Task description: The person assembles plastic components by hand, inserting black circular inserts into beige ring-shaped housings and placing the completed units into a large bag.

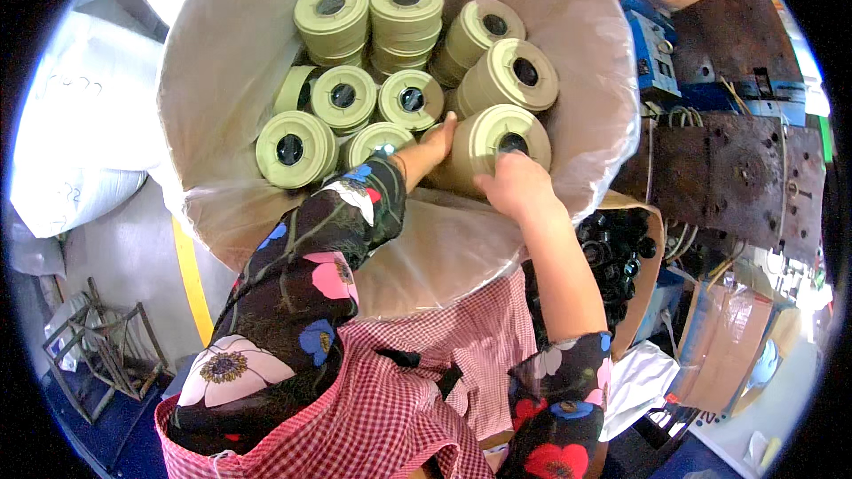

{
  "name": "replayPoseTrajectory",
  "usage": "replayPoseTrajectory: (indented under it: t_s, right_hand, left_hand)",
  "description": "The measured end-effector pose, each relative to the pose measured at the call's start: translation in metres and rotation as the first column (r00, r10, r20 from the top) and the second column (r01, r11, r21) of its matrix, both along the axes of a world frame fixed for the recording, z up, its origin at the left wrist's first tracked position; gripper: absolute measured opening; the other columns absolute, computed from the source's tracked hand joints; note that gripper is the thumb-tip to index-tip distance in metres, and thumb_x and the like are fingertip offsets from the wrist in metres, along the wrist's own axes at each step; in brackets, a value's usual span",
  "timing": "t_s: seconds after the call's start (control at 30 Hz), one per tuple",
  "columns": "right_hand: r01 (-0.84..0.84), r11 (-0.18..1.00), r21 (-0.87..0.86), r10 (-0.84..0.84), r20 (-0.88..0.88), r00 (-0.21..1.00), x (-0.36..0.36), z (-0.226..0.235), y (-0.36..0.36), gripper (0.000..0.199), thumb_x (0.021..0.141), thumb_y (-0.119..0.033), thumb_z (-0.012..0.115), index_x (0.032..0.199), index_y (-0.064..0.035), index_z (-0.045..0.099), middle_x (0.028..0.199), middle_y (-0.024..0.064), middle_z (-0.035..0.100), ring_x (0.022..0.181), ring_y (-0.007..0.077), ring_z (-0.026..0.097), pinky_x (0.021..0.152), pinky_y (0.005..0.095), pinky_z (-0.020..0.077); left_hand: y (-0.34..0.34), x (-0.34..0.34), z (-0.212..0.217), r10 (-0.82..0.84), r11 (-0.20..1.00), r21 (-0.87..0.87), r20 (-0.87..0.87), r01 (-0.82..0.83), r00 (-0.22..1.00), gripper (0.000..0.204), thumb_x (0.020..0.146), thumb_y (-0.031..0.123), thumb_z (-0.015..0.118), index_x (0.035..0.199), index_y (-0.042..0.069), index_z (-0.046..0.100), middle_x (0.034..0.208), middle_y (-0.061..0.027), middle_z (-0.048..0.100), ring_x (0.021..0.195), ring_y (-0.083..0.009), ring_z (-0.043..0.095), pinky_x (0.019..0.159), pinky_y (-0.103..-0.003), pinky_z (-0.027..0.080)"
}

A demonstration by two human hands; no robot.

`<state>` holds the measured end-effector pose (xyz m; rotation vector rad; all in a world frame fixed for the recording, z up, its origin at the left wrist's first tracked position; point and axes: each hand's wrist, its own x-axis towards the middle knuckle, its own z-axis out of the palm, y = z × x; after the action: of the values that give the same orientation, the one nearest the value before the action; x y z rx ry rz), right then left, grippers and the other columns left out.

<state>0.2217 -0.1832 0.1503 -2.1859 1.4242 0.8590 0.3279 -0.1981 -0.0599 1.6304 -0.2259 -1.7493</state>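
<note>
Both my hands are at the nearest right stack of pale yellow-green round plastic parts (pixel 484 135), which has a dark round centre and leans among the others. My left hand (pixel 433 149) presses against its left side, fingers pointing up along it. My right hand (pixel 516 184) closes over its near edge, with fingertips at the dark centre; some fingers are hidden. Several like stacks stand close together beyond, among them an upper left stack (pixel 330 18) and a lower left one (pixel 295 149). One stack (pixel 380 137) is partly covered by my left wrist.
A large round container lined with clear plastic film (pixel 222 53) surrounds the stacks. Black parts (pixel 612 253) fill an open carton to the right. Beyond are a heavy metal machine (pixel 728 168) and a cardboard box (pixel 723 337). White sacks (pixel 84 115) and a metal frame (pixel 111 350) stand left.
</note>
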Motion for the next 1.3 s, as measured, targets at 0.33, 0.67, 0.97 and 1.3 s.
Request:
replayPoseTrajectory:
  t_s: [0.33,0.67,0.97,1.3]
  right_hand:
    - [0.534,0.723,-0.439,0.077,0.819,0.568,-0.155,0.04,0.161,0.03,0.081,-0.007,0.061,0.11,0.0002,0.058,0.114,0.0186,0.058,0.105,0.0329,0.056,0.092,0.038,0.0434]
    - [0.705,0.23,-0.671,-0.642,0.44,0.628,-0.342,-0.075,0.391,0.033,0.085,-0.017,0.058,0.111,0.0023,0.056,0.12,0.0217,0.052,0.11,0.0398,0.048,0.096,0.0473,0.0351]
    - [0.941,-0.156,-0.301,-0.551,0.817,0.17,-0.345,-0.118,0.42,0.036,0.089,-0.026,0.053,0.116,-0.0036,0.054,0.117,0.0184,0.054,0.112,0.035,0.048,0.098,0.042,0.0358]
    - [0.924,-0.381,-0.047,-0.315,0.946,-0.082,-0.373,-0.163,0.458,0.034,0.086,-0.023,0.055,0.113,-0.0026,0.054,0.117,0.0181,0.053,0.111,0.0326,0.048,0.097,0.0401,0.0365]
  left_hand:
    - [-0.017,0.038,0.038,-0.21,0.977,0.111,0.288,0.185,0.934,0.068,0.093,0.057,0.029,0.136,0.005,0.035,0.14,-0.0172,0.037,0.122,-0.0368,0.042,0.095,-0.053,0.037]
    - [0.037,-0.069,0.268,0.127,0.316,-0.828,0.52,0.463,0.845,0.025,0.091,0.02,0.056,0.109,0.003,0.059,0.101,-0.0063,0.061,0.096,-0.0121,0.054,0.087,-0.027,0.042]
    - [0.074,-0.262,0.129,-0.042,-0.144,-0.018,0.999,0.989,0.012,0.042,0.081,0.035,0.059,0.109,0.004,0.056,0.102,-0.0191,0.06,0.103,-0.0356,0.054,0.089,-0.044,0.043]
    - [0.077,-0.262,0.043,-0.113,0.003,0.304,0.947,0.953,-0.302,0.048,0.079,0.041,0.063,0.1,-0.001,0.055,0.111,-0.0212,0.054,0.099,-0.0401,0.054,0.085,-0.046,0.044]
